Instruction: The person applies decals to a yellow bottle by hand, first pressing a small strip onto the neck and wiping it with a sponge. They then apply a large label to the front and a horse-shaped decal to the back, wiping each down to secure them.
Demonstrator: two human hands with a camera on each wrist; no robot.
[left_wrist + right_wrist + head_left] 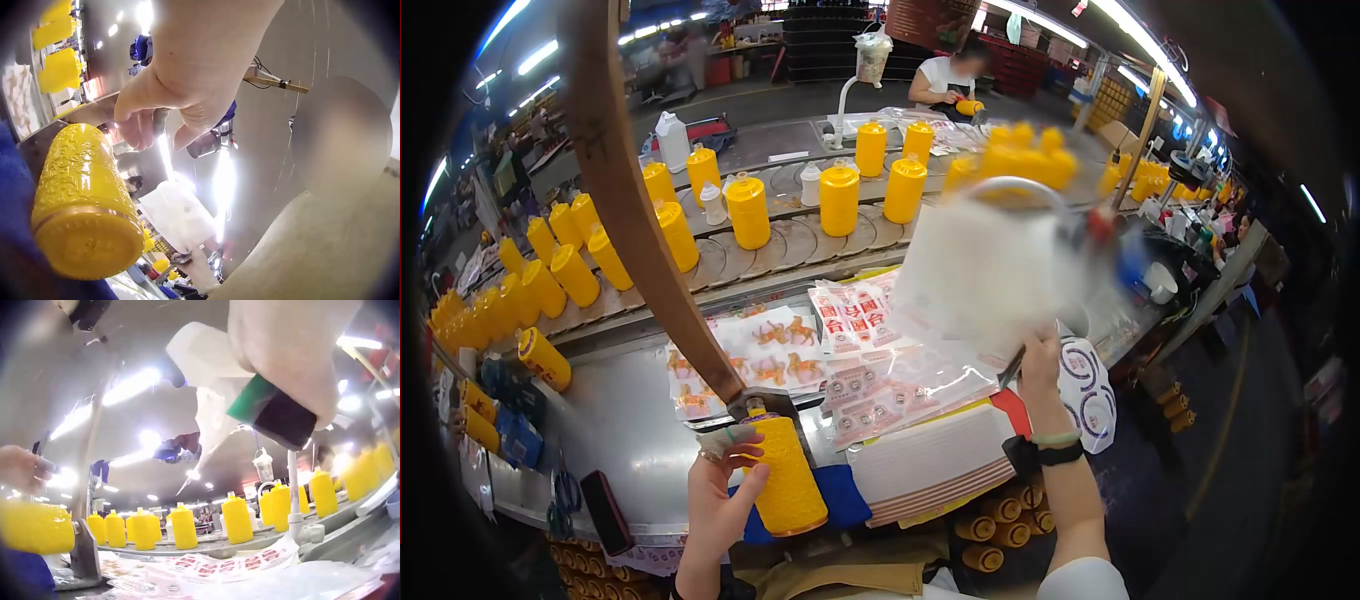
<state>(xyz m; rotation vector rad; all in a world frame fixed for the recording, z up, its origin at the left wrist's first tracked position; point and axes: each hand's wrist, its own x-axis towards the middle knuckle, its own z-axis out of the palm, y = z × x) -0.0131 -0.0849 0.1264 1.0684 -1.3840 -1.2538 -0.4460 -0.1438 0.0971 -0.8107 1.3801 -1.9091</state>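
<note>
A yellow embossed bottle (788,485) leans on a blue cloth (847,493) at the front edge of the workbench. My left hand (722,492) is beside its upper part, fingers loosely bent and a wrap (728,437) around a fingertip. In the left wrist view the bottle (84,206) shows its base, with the fingers a little apart from it. My right hand (1040,372) grips a white sheet (975,280), blurred and raised over the bench. A dark block with a green end (275,412) is also in that hand; its kind cannot be told.
Printed decal sheets (865,310) and a white folded cloth (930,465) lie on the bench. A wooden post (635,200) rises beside the bottle. Behind, a conveyor (780,245) carries several yellow bottles. A phone (606,512) lies at left. Another person (940,80) sits across.
</note>
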